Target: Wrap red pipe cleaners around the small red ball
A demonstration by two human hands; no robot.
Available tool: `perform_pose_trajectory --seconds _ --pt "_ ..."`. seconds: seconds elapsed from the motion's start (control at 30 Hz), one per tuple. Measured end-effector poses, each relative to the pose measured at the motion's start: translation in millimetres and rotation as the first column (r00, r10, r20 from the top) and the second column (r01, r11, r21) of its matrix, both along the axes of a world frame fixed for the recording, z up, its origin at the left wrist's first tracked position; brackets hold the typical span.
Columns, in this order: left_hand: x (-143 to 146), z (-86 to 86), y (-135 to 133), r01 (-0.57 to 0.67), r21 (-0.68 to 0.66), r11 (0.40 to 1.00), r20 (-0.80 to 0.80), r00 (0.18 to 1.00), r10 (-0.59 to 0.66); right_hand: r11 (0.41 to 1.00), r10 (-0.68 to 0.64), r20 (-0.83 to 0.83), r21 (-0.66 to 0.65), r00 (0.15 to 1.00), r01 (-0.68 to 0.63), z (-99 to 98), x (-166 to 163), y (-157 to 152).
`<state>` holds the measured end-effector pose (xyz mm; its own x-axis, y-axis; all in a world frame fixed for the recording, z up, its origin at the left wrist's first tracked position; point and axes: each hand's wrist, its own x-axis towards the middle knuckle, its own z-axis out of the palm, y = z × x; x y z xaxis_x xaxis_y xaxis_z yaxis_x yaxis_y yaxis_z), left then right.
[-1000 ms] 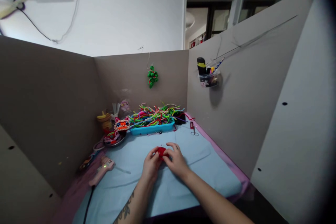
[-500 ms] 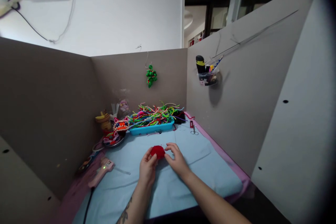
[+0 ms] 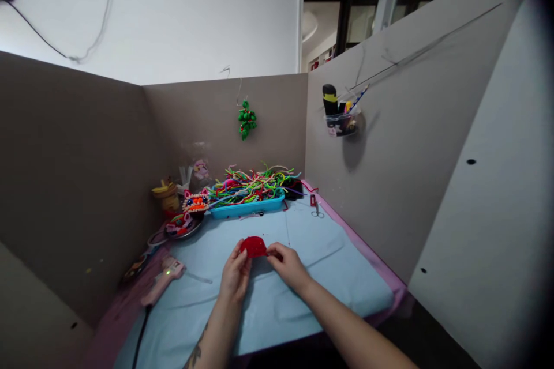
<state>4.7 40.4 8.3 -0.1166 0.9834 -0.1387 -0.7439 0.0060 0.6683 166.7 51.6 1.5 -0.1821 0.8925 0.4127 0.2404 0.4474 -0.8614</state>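
Note:
A small red fuzzy piece (image 3: pixel 253 246) is held just above the light blue cloth (image 3: pixel 329 277) in the middle of the desk. My left hand (image 3: pixel 235 278) pinches its left side from below, fingers closed on it. My right hand (image 3: pixel 286 265) grips its right edge with fingertips pressed together. Both forearms reach in from the bottom edge of the view.
A blue tray (image 3: pixel 246 207) heaped with coloured pipe cleaners (image 3: pixel 253 184) stands at the back. Small scissors (image 3: pixel 315 207) lie near the right wall. A pink glue gun (image 3: pixel 164 279) and craft figures (image 3: pixel 190 207) sit at the left. Grey partition walls enclose the desk; a cup of tools (image 3: pixel 340 118) hangs on the right wall.
Both hands have drawn slightly nearer and turned the red piece, which now shows more fully between the fingertips. The right hand shifted from covering it to gripping its right edge.

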Motion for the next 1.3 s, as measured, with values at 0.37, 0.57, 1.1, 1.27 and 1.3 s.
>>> perform_pose_trajectory --seconds 0.37,0.57,1.1,1.27,1.3 --pt "1.2 2.9 -5.3 0.064 0.118 0.991 -0.042 0.997 -0.059 0.978 0.027 0.176 0.2 0.984 -0.063 3.7 3.1 -4.2" --pt "3.3 2.1 -4.9 0.042 0.147 0.988 -0.072 0.997 -0.031 0.982 -0.036 0.11 0.187 0.993 0.015 2.4 1.6 -2.8" --pt "0.6 1.9 -3.1 -0.041 0.057 0.998 -0.057 0.997 0.044 0.971 -0.162 -0.053 0.168 0.985 0.169 5.4 7.1 -0.4" --pt "1.8 5.7 -4.8 0.019 0.043 0.999 -0.009 1.0 -0.018 0.986 -0.152 -0.145 0.046 0.978 0.16 4.6 7.7 -0.8" --pt "1.9 6.1 -5.6 0.04 0.054 0.998 -0.031 0.999 -0.039 0.987 -0.151 -0.159 0.027 0.976 0.157 4.3 7.7 -0.6"
